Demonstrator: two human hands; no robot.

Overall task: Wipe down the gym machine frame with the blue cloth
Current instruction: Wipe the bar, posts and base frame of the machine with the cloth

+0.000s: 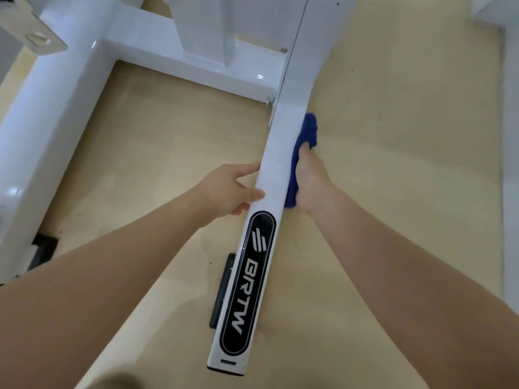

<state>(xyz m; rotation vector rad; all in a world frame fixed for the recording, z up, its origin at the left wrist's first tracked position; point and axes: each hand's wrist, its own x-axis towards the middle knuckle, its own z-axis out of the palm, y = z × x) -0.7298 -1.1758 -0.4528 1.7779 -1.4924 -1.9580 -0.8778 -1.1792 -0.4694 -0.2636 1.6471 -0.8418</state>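
Observation:
A white gym machine frame fills the view, with one long white bar running from the top middle down to the bottom centre. A black oval label reading BRTW sits on its lower part. My right hand grips the blue cloth and presses it against the bar's right side, above the label. My left hand rests against the bar's left side at the same height, fingers fairly straight and thumb on the bar's edge. Part of the cloth is hidden under my right hand.
A thick white upright and a white cross beam of the frame stand at left and top. A black foot pad lies on the beige floor under the bar. Another white frame part runs along the right edge.

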